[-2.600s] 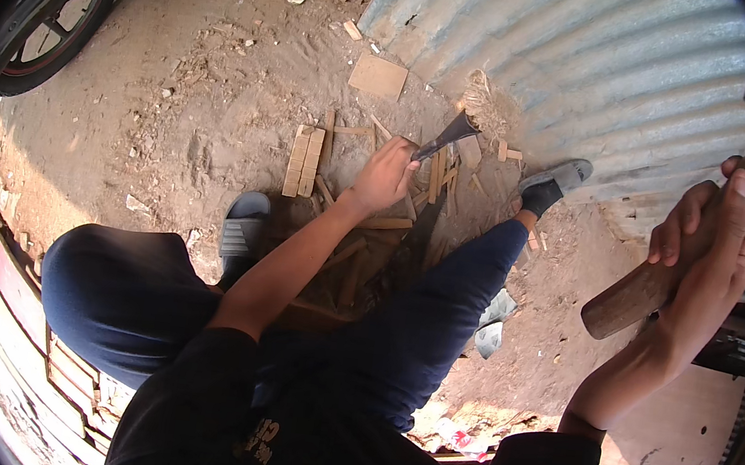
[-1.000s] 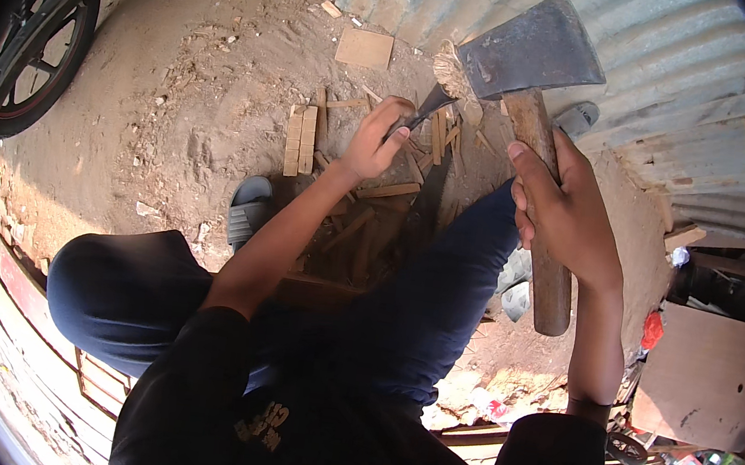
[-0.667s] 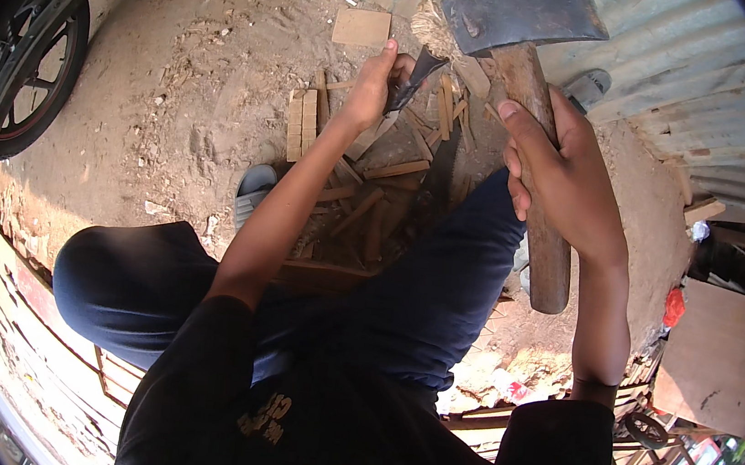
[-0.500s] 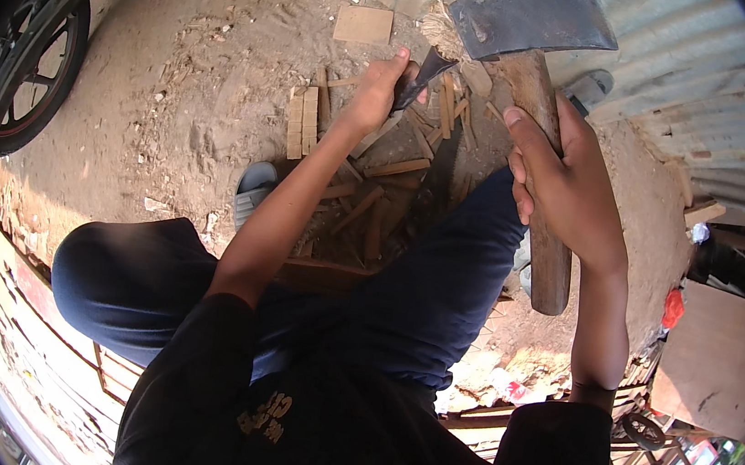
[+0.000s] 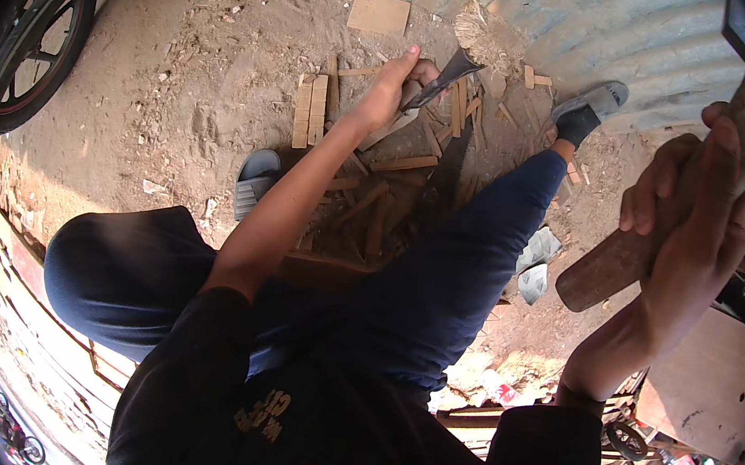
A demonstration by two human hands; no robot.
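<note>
The dark flared tool [image 5: 446, 77] is out in front of the left hand [image 5: 390, 92], gripped firmly, fingers wrapped round its narrow part, the wide end tilted up and to the right! Just beyond that wide end there's a frayed straw-coloured tuft [image 5: 485, 36], and whether the two are joined, I cannot tell. Over to the right hand [image 5: 690, 200], closed tight round the wooden handle of an axe [image 5: 602, 275], the butt end slanting down toward the person, the head above the hand and partly cut off by the rim. So, reading the step: this looks like the raised part of a stroke, left hand steadying, right hand cocked well apart from it. A blow from here would call for a still left hand, a true line onto the tuft end, and knuckles kept clear. Just left of the left hand, two pale wooden blocks [image 5: 310, 111] lie side by side; nearer the person than that hand, loose wood strips [image 5: 404, 164] are scattered between the feet. Beyond the left hand, a flat brown square [image 5: 379, 14]; and past the tuft, the corrugated sheet [image 5: 606, 39].
</note>
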